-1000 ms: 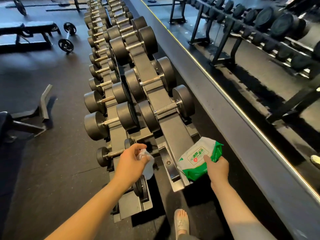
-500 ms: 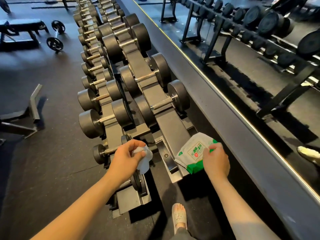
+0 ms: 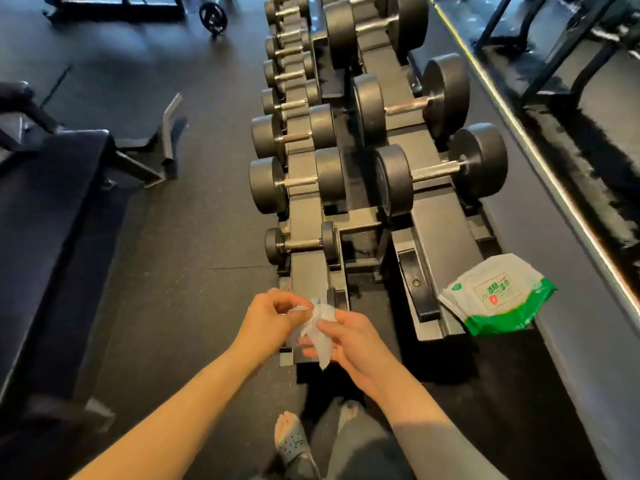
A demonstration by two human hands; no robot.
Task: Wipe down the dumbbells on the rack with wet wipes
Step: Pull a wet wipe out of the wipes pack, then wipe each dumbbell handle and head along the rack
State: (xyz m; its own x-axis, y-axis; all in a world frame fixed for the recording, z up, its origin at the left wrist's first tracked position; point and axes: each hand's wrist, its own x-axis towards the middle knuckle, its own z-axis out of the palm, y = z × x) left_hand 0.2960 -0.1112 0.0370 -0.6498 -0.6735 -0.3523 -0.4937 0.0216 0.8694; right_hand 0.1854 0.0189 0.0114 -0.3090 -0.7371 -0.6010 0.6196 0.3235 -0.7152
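Two hands busy: left hand [image 3: 268,317], right hand [image 3: 349,341] pinch wipe [image 3: 317,332] | pack [image 3: 498,296] at rack [image 3: 436,220] end | bench [image 3: 52,220] left

Bare forearms [image 3: 194,407], grey trousers [image 3: 356,445], and a grey perforated sandal [image 3: 294,445] on one foot.

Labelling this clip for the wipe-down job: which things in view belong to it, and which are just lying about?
Job: white crumpled wet wipe, pinched by left hand and right hand; black round-headed dumbbells; grey metal rack; green-and-white wipes pack by its near end.
Lying about: black padded bench, left; black weight plate, far floor.
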